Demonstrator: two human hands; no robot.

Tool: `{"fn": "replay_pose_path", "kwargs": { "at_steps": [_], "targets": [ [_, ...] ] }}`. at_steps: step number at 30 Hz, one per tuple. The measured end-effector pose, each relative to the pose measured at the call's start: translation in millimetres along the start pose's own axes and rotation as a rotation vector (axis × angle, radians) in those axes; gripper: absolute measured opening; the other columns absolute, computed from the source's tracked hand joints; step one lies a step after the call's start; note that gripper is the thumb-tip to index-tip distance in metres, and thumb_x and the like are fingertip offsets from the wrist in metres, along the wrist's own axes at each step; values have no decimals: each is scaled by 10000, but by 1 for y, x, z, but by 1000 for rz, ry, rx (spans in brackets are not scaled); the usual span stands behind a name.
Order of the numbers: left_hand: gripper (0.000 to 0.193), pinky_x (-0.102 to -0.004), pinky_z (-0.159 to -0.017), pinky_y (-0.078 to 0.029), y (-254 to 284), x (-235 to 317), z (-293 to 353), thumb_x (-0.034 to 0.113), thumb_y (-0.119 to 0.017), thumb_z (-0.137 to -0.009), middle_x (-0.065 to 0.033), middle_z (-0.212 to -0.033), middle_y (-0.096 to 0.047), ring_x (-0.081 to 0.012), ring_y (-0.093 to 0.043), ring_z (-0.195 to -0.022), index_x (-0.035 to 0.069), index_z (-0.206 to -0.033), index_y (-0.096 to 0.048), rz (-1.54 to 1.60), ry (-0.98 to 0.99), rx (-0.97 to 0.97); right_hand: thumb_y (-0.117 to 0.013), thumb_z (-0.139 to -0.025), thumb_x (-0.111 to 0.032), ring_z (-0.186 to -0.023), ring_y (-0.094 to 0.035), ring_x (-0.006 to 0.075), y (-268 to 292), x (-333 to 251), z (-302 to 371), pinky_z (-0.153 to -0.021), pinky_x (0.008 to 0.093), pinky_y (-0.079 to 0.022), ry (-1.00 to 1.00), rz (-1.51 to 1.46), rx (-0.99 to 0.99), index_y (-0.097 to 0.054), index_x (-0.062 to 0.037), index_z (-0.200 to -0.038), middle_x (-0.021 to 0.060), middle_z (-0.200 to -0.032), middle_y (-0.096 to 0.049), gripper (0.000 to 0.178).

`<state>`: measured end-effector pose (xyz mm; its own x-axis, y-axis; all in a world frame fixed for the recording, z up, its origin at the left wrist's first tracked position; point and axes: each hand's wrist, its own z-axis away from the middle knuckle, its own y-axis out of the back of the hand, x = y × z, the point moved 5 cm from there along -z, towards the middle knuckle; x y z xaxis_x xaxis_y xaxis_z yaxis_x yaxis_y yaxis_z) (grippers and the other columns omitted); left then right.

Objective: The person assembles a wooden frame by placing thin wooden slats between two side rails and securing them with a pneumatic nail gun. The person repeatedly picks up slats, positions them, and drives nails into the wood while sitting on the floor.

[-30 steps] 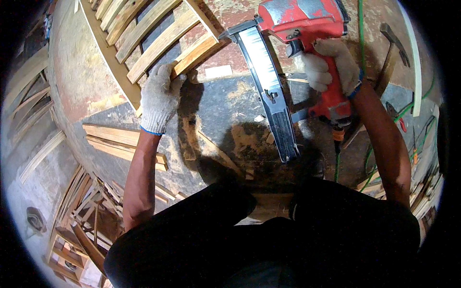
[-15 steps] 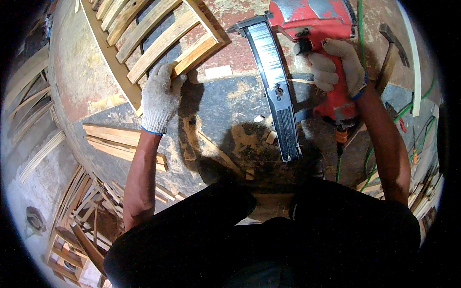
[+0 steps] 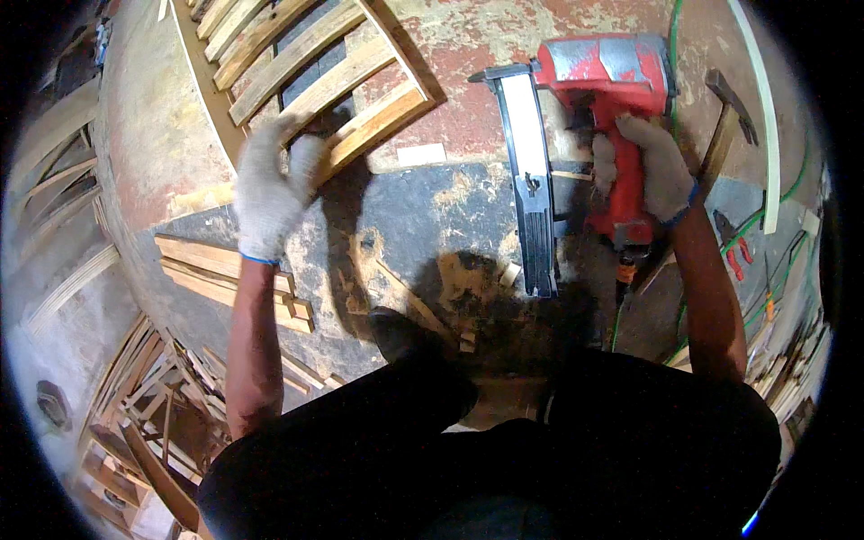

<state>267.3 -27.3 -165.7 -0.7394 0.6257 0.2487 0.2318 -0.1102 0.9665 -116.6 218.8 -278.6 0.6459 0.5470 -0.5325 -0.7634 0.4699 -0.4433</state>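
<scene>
My right hand (image 3: 661,166), in a pale knitted glove, is wrapped around the handle of a red and grey pneumatic nail gun (image 3: 634,67). The gun's long silver-and-black magazine (image 3: 533,180) slants down toward me. At the near corner of a slatted wooden frame (image 3: 382,117) is my left hand (image 3: 274,193), gloved too and slightly blurred. Its thumb stands apart from the fingers beside the end slat, and whether it touches the wood I cannot tell.
Loose wooden strips (image 3: 229,279) lie below my left hand. A hammer (image 3: 724,121), red-handled pliers (image 3: 736,252) and a green air hose (image 3: 792,189) lie to the right. Wood scraps (image 3: 175,396) are heaped at the lower left. Sawdust marks the dark floor mat (image 3: 405,207).
My left hand has loosened from the end slat and shifted left and down. The nail gun, still in my right hand, sits slightly lower in view, its magazine more upright.
</scene>
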Motion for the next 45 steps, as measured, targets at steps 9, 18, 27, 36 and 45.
{"fn": "replay_pose_path", "kwargs": {
  "at_steps": [9,18,27,36,45],
  "targets": [
    [603,-390,-853,-535,-22,-221,-49,448,-701,-946,-179,-1072,-718,-252,-670,-949,-78,-1236,-653,525,672,95,-650,-935,-251,-875,-696,214,-43,-38,59,-748,352,-573,412,1150,394,-674,-55,-1160,77,-1026,-719,299],
    [547,-485,-730,-537,-41,-264,-68,433,-632,-859,-320,-799,-693,-446,-709,-792,-108,-874,-708,129,465,-32,-486,-1066,-175,-960,-727,316,-120,13,58,-843,421,-624,-81,336,-25,-608,56,-1218,196,-1132,-707,302],
    [177,-334,-644,-494,-20,-159,115,162,-670,-849,-71,-776,-670,-176,-619,-687,-1,-903,-711,1079,1026,78,-408,-1066,-154,-826,-579,184,-174,108,12,-720,361,-514,-277,-122,-500,-517,-17,-1033,71,-902,-548,178],
    [203,-381,-680,-610,0,-78,178,152,-668,-837,-101,-935,-628,-255,-646,-769,34,-997,-625,1468,1282,388,-492,-1050,-182,-1074,-683,207,-179,13,13,-933,316,-552,361,813,-317,-614,47,-1228,123,-1169,-677,314],
    [544,-411,-863,-594,-35,-25,79,494,-603,-1022,-175,-1131,-676,-310,-680,-987,14,-1278,-594,1860,927,-53,-669,-940,-248,-969,-680,237,-99,-79,50,-812,345,-525,697,907,528,-644,-5,-1129,150,-1015,-688,308]
  ]
}}
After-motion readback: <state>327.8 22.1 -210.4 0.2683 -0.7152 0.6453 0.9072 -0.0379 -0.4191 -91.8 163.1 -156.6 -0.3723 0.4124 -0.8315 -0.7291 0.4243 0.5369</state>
